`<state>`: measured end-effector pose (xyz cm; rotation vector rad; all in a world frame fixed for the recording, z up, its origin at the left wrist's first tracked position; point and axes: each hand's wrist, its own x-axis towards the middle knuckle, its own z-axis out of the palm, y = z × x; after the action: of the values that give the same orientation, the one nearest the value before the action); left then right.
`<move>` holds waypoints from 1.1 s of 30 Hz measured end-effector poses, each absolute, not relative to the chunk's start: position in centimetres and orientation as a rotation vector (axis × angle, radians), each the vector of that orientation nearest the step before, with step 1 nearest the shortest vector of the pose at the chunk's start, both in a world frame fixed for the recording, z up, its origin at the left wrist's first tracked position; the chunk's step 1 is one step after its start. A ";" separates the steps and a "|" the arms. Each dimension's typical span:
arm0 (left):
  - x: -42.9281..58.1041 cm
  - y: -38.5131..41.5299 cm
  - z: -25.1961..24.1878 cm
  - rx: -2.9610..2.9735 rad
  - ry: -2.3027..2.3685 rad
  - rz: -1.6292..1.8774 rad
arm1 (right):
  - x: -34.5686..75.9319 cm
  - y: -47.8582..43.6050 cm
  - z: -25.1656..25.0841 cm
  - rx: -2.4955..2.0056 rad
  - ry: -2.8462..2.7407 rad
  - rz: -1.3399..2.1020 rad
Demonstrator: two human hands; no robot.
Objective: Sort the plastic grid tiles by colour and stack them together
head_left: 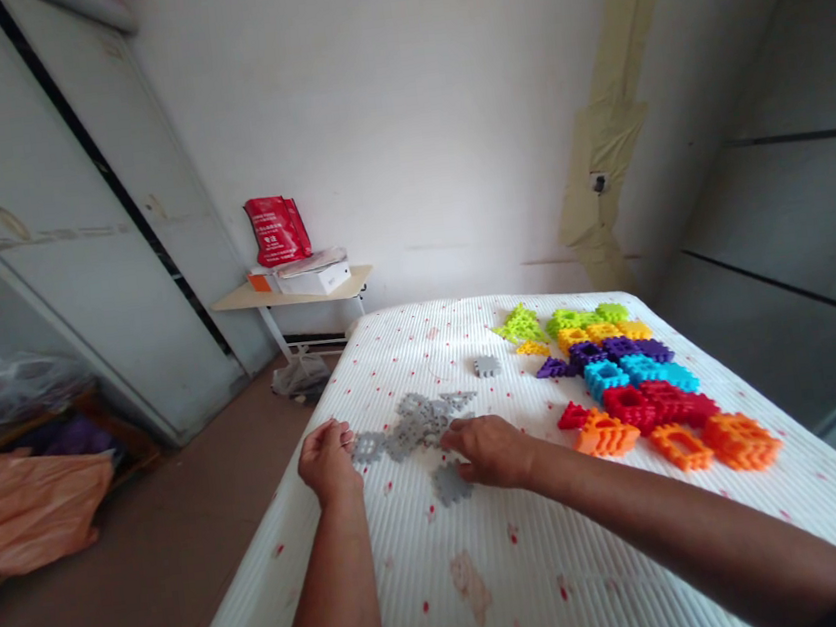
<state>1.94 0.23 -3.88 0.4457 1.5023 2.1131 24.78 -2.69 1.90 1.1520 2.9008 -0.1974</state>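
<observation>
Grey notched plastic pieces (419,422) lie in a loose pile on the white ribbed bed cover (524,583). At the pile's left end, my left hand (327,457) has its fingers closed beside a grey frame piece (368,448); whether it grips anything is too small to tell. My right hand (490,449) reaches over the right side of the pile, its fingertips at the grey pieces and its thumb by a separate grey piece (451,484). What lies under those fingers is hidden. Farther back sits a small grey stack (485,366).
Sorted stacks stand on the right: lime (521,324), yellow (601,333), purple (623,352), light blue (658,372), red (659,404) and orange (742,441). A small table (235,297) with a red bag (278,231) and white box (315,278) stands beyond the bed.
</observation>
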 end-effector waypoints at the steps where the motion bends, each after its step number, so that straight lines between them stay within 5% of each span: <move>1: 1.9 0.2 -3.9 0.449 1.503 2.113 | 24.8 -2.8 1.9 1.071 2.941 -0.209; 14: 1.8 0.4 -4.3 0.448 1.487 2.120 | 24.5 -1.1 2.8 0.918 2.906 -0.200; 21: 1.8 0.4 -4.3 0.436 1.487 2.112 | 29.9 9.5 8.0 1.556 2.649 0.045; 33: 1.8 0.4 -4.4 0.428 1.494 2.103 | 31.5 13.5 3.1 1.571 2.520 0.026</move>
<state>1.77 0.44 -4.36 0.4279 1.4941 2.1029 31.53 13.53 3.10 1.5707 2.5196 0.0265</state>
